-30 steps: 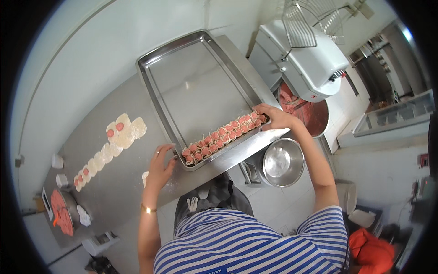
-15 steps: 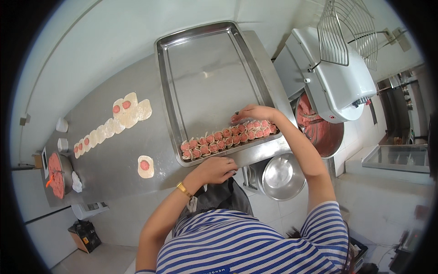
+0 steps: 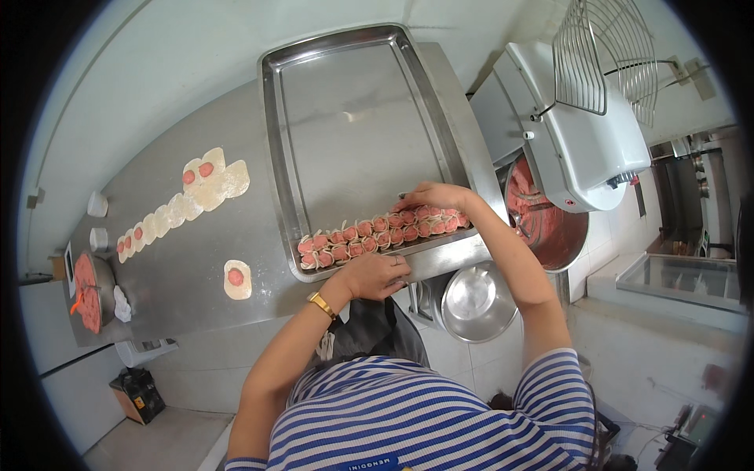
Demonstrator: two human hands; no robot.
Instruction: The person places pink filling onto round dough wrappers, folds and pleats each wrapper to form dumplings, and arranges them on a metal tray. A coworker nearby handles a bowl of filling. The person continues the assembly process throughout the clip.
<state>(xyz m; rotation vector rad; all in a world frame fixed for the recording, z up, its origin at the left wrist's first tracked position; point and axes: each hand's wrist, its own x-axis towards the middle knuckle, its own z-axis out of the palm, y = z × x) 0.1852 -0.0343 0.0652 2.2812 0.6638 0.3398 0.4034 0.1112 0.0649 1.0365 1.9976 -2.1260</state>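
Observation:
Open-topped meat dumplings (image 3: 363, 228) stand in two packed rows along the near side of a large shallow metal tray (image 3: 280, 157). My right hand (image 3: 436, 196) reaches over these rows from the right. Its fingers are apart, their tips at the far row; whether they grip a dumpling is hard to see. At the tray's near rim is my left hand (image 3: 371, 275), its fingers curled and their tips hidden. To its left on the steel table lies a single round wrapper (image 3: 236, 291) with a ball of pink filling (image 3: 236, 276) on it.
More wrappers (image 3: 179, 209) overlap in a line at the left, a few bearing filling. Beyond them stands a bowl of pink filling (image 3: 93, 294). On the right, a mixer (image 3: 569, 118) holds a bowl of pink meat (image 3: 577, 228). A metal basin (image 3: 479, 302) sits below the table edge.
The view has shifted a little, moving the tray and wrappers leftward in the picture. My left hand is closer to the tray's near rim and slightly further right along it. My right hand stays over the dumplings.

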